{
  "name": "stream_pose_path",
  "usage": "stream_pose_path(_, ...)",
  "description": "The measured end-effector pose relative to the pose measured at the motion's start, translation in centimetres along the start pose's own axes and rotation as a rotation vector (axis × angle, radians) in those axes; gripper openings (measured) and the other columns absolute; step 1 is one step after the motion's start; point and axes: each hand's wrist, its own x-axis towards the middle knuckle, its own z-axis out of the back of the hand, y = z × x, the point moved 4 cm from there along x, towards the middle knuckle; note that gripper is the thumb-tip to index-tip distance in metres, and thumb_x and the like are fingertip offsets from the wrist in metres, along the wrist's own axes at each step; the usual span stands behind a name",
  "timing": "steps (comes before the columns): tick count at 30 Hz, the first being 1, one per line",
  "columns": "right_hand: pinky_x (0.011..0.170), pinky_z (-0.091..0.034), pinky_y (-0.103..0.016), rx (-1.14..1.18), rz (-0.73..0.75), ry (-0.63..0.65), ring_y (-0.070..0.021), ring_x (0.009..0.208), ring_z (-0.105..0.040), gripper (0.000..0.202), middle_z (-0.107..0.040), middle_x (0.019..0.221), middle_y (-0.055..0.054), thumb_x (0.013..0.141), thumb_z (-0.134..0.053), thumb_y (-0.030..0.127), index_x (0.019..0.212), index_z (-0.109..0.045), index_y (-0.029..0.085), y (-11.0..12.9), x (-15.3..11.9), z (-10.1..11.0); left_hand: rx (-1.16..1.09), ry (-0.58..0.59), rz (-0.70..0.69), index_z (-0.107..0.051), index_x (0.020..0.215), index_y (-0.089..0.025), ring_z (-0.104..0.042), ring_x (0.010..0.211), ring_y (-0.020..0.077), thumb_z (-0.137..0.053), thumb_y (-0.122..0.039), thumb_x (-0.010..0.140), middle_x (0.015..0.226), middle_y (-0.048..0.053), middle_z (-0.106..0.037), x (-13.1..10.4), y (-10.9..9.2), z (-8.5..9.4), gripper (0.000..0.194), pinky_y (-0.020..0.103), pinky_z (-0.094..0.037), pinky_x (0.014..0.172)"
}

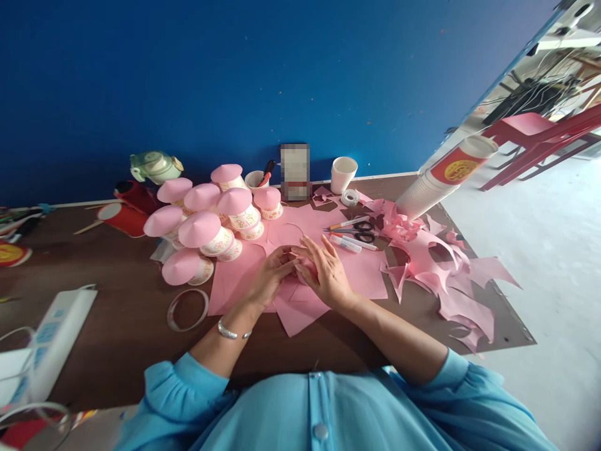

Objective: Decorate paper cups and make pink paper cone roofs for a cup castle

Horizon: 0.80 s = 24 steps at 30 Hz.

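Observation:
Over the pink paper sheets (364, 275) my two hands meet around a small piece of pink paper (307, 264), mostly covered by the fingers. My left hand (273, 275) pinches its left side between thumb and fingertips. On the other side my right hand (328, 275) presses against the paper, its fingers fairly straight and its thumb bent in. Whether the piece is a finished cone I cannot tell. Black-handled scissors (364, 230) and capped markers (346, 243) lie just beyond my right hand. Left of my hands stand several patterned paper cups topped with pink paper cones (200, 229).
Pink scraps (427, 254) spread across the right side, below a leaning stack of paper cups (446, 172). A white cup (344, 175) and small tape roll (350, 198) stand behind. A larger tape ring (171, 313) and power strip (59, 341) lie left. A blue wall closes the back.

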Motion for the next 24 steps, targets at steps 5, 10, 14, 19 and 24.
stream_pose_path(5, 0.12, -0.039, -0.064, 0.041, 0.017, -0.008, -0.0302, 0.135, -0.062, 0.064, -0.069, 0.14, -0.015, 0.106, -0.048, 0.033, 0.162, -0.021, 0.02, 0.1, 0.0, 0.9, 0.076, -0.039, -0.024, -0.064, 0.11, -0.016, -0.058, 0.071, 0.012, -0.086, -0.033, 0.075, 0.081, -0.001, -0.064, 0.0, -0.2, 0.6, 0.045, 0.027, -0.049, 0.071)
stream_pose_path(10, 0.122, -0.039, -0.062, 0.126, -0.066, -0.121, -0.0301, 0.143, -0.055, 0.057, -0.065, 0.144, -0.016, 0.106, -0.046, 0.032, 0.159, -0.029, 0.022, -1.1, -0.3, 3.4, 0.296, -0.146, -0.201, -0.062, 0.118, -0.021, -0.063, 0.097, 0.0171, -0.08, -0.041, 0.083, 0.104, 0.003, -0.067, -0.2, -1.7, 1.8, 0.045, 0.029, -0.051, 0.086)
stream_pose_path(14, 0.118, -0.045, -0.059, 0.179, -0.149, -0.141, -0.0292, 0.14, -0.059, 0.057, -0.069, 0.138, -0.015, 0.105, -0.051, 0.029, 0.158, -0.03, 0.024, -2.0, -0.5, 4.4, 0.69, -0.043, -0.45, -0.061, 0.134, -0.025, -0.054, 0.136, 0.0272, -0.076, -0.041, 0.088, 0.142, 0.011, -0.062, -0.7, -3.5, 0.6, 0.051, 0.042, -0.043, 0.114)
stream_pose_path(19, 0.114, -0.051, -0.057, 0.153, -0.068, 0.029, -0.0299, 0.132, -0.065, 0.064, -0.067, 0.142, -0.017, 0.101, -0.059, 0.028, 0.159, -0.032, 0.024, -1.8, -0.9, 3.4, 0.936, 0.141, -0.577, -0.059, 0.142, -0.025, -0.048, 0.146, 0.0321, -0.076, -0.037, 0.088, 0.154, 0.015, -0.056, -1.2, -3.9, -1.6, 0.058, 0.051, -0.034, 0.124)
stream_pose_path(24, 0.117, -0.047, -0.057, 0.114, -0.011, 0.053, -0.0306, 0.133, -0.065, 0.074, -0.072, 0.135, -0.016, 0.097, -0.066, 0.035, 0.161, -0.03, 0.022, -1.6, -1.1, 2.9, 0.908, 0.034, -0.599, -0.054, 0.146, -0.024, -0.05, 0.144, 0.0282, -0.069, -0.037, 0.094, 0.153, 0.014, -0.056, -1.9, -4.0, -0.7, 0.055, 0.046, -0.037, 0.122)
